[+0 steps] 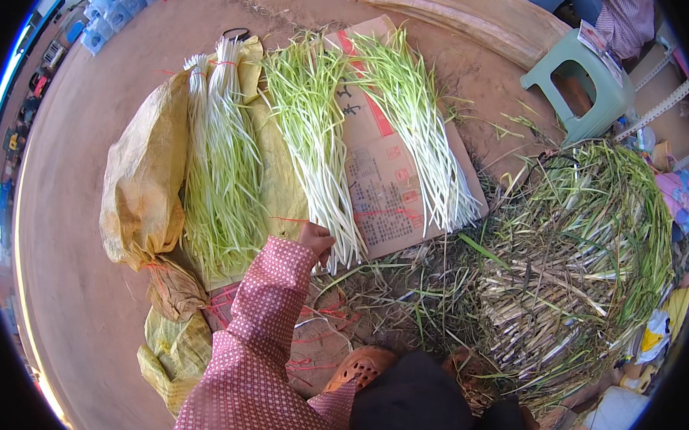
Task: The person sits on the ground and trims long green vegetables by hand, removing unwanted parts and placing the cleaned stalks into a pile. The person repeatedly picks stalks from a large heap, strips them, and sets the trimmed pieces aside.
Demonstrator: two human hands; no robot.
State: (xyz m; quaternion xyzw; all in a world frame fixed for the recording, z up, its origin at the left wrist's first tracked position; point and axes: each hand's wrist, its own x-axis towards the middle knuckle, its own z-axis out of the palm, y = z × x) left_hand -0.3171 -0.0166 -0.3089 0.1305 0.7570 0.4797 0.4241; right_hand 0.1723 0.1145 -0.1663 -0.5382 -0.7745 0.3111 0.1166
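Note:
My left hand (316,240), in a pink checked sleeve, has curled fingers at the lower white ends of a loose bundle of long-stemmed greens (321,152). Whether the fingers grip any stalks cannot be made out. A thin red string (289,219) shows on both sides of this bundle, near the hand. To its right, a second loose bundle of greens (419,135) rests on a flattened cardboard sheet (371,161). Two bundles of greens (224,145) with red ties around their white ends lie at the left on yellow woven sacking (280,160). My right hand is out of view.
A filled woven sack (144,179) lies along the left side. Trimmed stalks and leaves form a large heap (569,273) at the right. Beyond it stands a green plastic stool (589,85), near another seated person (602,3). Red strings (321,333) lie beside my orange clog (361,369).

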